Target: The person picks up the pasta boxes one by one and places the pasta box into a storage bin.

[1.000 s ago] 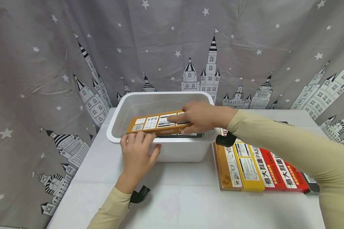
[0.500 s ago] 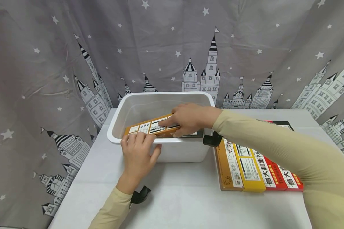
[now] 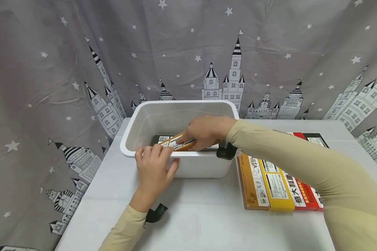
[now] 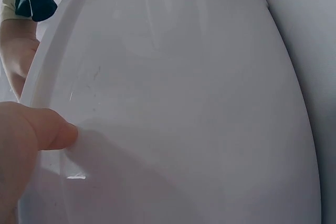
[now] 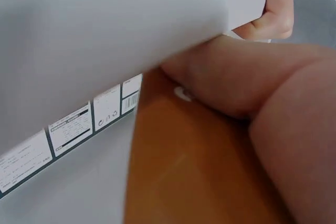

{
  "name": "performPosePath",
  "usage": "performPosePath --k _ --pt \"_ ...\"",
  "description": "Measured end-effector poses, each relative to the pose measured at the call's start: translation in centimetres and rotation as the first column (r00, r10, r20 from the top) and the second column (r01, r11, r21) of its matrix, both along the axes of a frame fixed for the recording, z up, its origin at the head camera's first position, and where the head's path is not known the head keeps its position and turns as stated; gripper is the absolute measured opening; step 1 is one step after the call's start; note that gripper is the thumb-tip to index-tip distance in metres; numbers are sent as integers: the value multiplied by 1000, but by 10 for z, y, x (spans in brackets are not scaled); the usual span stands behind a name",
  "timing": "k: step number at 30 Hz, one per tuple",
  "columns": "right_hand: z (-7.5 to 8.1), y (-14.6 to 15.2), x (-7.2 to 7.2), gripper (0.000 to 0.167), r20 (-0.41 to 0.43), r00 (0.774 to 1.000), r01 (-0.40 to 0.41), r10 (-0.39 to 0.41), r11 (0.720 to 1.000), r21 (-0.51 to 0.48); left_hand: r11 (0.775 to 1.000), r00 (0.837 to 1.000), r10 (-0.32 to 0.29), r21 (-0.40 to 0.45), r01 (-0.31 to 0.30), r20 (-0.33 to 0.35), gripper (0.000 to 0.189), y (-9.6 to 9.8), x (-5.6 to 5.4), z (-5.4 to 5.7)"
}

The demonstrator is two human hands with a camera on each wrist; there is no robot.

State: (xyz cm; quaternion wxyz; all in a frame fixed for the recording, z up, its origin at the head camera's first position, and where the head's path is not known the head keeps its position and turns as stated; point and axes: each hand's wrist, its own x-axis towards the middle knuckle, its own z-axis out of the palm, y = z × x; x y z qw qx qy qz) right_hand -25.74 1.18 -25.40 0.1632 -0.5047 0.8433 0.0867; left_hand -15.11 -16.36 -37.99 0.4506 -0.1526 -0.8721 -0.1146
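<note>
Several boxes (image 3: 275, 184) beside the bin (image 3: 198, 166)

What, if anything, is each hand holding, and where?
Right hand: orange-brown box, gripped toward its right end in the head view, thumb on the brown side. Left hand: white bin, by its near rim, thumb outside.

Grey fabric backdrop (image 3: 176, 38), creased, behind table and along left side. Print: white stars (image 3: 228, 11), black-and-white castles (image 3: 235, 82), flags on spires. White tabletop (image 3: 204, 216), faint crease lines. Soft shadows.
</note>
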Motion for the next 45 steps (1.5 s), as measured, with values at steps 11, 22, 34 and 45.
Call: performPosePath --k 11,22,34,45 --pt "-10 -11 -4 64 114 988 93 -103 992 86 1000 1000 0 -4 0 8 21 2 0 1" --pt "-14 -19 -3 68 155 966 190 -207 975 115 1000 1000 11 -7 -11 29 21 2 1 2" --pt "-16 -23 -1 69 126 974 177 -187 980 89 1000 1000 7 -4 -7 17 22 1 1 1" --pt "-17 -26 0 69 78 980 174 -185 976 131 1000 1000 -1 7 1 -29 21 1 -1 -1"
